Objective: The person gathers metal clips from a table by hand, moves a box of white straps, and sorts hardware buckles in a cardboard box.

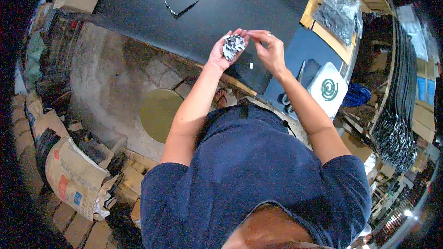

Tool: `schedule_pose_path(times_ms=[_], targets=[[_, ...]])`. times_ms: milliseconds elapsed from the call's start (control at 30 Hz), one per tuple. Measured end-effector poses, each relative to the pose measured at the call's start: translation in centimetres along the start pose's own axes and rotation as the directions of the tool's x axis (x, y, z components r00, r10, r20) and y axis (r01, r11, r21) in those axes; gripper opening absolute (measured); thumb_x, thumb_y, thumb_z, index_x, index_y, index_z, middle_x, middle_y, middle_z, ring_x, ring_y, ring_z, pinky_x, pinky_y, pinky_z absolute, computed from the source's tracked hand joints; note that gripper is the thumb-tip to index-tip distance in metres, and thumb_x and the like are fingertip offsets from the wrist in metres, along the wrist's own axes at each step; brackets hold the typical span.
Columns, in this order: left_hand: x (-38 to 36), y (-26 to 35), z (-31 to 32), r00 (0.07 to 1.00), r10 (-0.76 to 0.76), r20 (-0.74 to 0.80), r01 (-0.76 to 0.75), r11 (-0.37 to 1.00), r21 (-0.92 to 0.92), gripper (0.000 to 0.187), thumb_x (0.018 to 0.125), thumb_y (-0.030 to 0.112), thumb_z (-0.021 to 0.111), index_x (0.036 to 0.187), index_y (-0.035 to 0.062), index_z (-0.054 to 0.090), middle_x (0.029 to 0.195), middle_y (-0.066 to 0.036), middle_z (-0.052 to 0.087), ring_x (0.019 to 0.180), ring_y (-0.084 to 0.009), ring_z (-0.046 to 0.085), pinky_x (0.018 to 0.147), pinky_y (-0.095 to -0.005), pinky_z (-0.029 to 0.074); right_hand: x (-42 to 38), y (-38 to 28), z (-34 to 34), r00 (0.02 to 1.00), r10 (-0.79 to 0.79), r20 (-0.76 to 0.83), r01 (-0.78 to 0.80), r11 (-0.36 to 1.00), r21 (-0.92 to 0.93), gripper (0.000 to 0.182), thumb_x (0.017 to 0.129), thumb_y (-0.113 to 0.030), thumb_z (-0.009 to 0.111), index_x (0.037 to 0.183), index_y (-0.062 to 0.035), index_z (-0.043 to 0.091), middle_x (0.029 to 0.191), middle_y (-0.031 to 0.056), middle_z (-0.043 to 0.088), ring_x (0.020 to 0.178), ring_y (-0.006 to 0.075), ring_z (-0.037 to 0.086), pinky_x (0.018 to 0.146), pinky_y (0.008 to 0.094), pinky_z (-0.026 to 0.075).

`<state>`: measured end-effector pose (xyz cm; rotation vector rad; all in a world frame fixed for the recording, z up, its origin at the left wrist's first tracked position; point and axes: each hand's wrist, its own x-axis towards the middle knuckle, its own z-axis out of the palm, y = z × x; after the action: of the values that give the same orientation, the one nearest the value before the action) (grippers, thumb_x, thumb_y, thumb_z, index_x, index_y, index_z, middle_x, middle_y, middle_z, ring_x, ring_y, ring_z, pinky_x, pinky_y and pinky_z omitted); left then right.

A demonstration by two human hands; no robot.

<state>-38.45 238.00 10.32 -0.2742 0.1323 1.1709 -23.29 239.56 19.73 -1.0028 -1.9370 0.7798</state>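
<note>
My left hand (218, 59) is palm up over the dark table's near edge, cupping a heap of small white and grey pieces (233, 46). Close beside it on the right is my right hand (271, 51), its thumb and fingers pinched together near the left fingertips. Whatever is between those fingertips is too small to make out. One small white piece (251, 65) lies on the table below the two hands. Farther off on the dark tabletop (249, 0) rests a thin black, bent strap-like item (177, 14), shaped somewhat like a glasses frame.
At the right stand a white container with a green spiral (329, 88), scissors (287, 103) and clear plastic bags (339, 11). Long black strips (400, 74) hang farther right. A round stool (161, 114) and a printed sack (76, 175) are on the left.
</note>
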Motion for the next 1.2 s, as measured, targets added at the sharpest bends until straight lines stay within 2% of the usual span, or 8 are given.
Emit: schedule_pose_path(times_ms=[100,233,367,700,867,1000,1100,1200], targets=[[-0.5,1.0,0.9,0.999,0.042,-0.014,-0.042,0.999,0.013,0.028,0.090,0.018,0.042,0.108,-0.0014,0.052,0.112,-0.016,0.055,0.111,-0.0305,0.048,0.090,-0.0426,0.045,-1.7,1.6,-1.0,0.961,0.256,0.102,-0.239,0.959,-0.152,0.021,0.069,-0.004,0.064,0.090,-0.0052,0.065,0.080,0.0100,0.060,0.074,0.0201,0.059,0.067,0.0286,0.048],[-0.8,1.7,1.2,0.999,0.051,0.007,-0.051,0.998,-0.032,0.028,0.091,0.018,0.041,0.107,-0.0016,0.052,0.112,-0.016,0.054,0.111,-0.0308,0.048,0.090,-0.0420,0.045,-5.1,4.5,-0.6,0.896,0.217,0.387,-0.151,0.969,-0.194,0.025,0.061,-0.008,0.072,0.084,-0.0030,0.062,0.077,0.0106,0.056,0.070,0.0217,0.056,0.063,0.0319,0.047],[-1.0,1.8,1.2,0.998,0.028,0.055,-0.025,0.998,-0.055,0.029,0.091,0.018,0.038,0.109,-0.0007,0.052,0.116,-0.016,0.053,0.115,-0.0293,0.045,0.092,-0.0416,0.043,-6.1,4.6,0.4,0.888,0.247,0.387,-0.151,0.953,-0.261,0.031,0.062,-0.013,0.071,0.085,-0.0029,0.052,0.086,0.0146,0.051,0.085,0.0333,0.052,0.072,0.0400,0.044],[-4.7,1.4,1.6,0.995,0.079,-0.062,-0.084,0.994,-0.073,0.026,0.090,0.016,0.042,0.106,-0.0011,0.053,0.111,-0.015,0.056,0.112,-0.0294,0.048,0.090,-0.0403,0.045,-4.8,5.0,0.9,0.822,0.333,0.462,-0.188,0.924,-0.332,0.015,0.063,-0.010,0.069,0.069,-0.0031,0.057,0.079,0.0169,0.054,0.080,0.0328,0.055,0.071,0.0409,0.044],[-7.8,1.6,1.0,0.997,0.077,-0.022,-0.078,0.994,-0.078,0.027,0.091,0.018,0.042,0.107,-0.0007,0.053,0.112,-0.015,0.055,0.112,-0.0293,0.048,0.090,-0.0407,0.045,-5.5,3.9,0.8,0.854,0.286,0.435,-0.154,0.937,-0.314,0.011,0.066,-0.010,0.066,0.067,-0.0028,0.058,0.074,0.0156,0.055,0.076,0.0311,0.056,0.068,0.0399,0.045],[-10.1,1.3,0.4,1.000,0.018,0.008,-0.017,0.997,-0.072,0.027,0.090,0.018,0.042,0.107,-0.0008,0.053,0.113,-0.015,0.055,0.112,-0.0292,0.048,0.090,-0.0414,0.045,-5.9,0.3,1.3,0.931,0.247,0.269,-0.179,0.951,-0.251,0.012,0.066,-0.010,0.068,0.069,-0.0029,0.059,0.067,0.0130,0.055,0.065,0.0280,0.056,0.060,0.0361,0.046],[-11.7,0.4,-0.5,1.000,-0.014,-0.003,0.014,0.998,-0.062,0.030,0.091,0.020,0.039,0.109,-0.0004,0.052,0.115,-0.015,0.053,0.113,-0.0286,0.047,0.089,-0.0415,0.045,-6.0,-4.5,2.2,0.972,0.185,0.144,-0.180,0.983,-0.045,0.016,0.066,-0.015,0.071,0.073,-0.0038,0.062,0.072,0.0098,0.056,0.064,0.0211,0.055,0.059,0.0307,0.046],[-13.1,-0.4,-1.5,0.999,-0.045,0.011,0.046,0.999,-0.019,0.034,0.092,0.023,0.038,0.115,0.0005,0.049,0.117,-0.013,0.053,0.109,-0.0261,0.050,0.087,-0.0402,0.047,-6.8,-7.1,3.7,0.982,0.131,0.138,-0.136,0.990,0.028,0.014,0.065,-0.013,0.071,0.072,-0.0042,0.062,0.082,0.0104,0.058,0.078,0.0229,0.057,0.068,0.0325,0.047]])
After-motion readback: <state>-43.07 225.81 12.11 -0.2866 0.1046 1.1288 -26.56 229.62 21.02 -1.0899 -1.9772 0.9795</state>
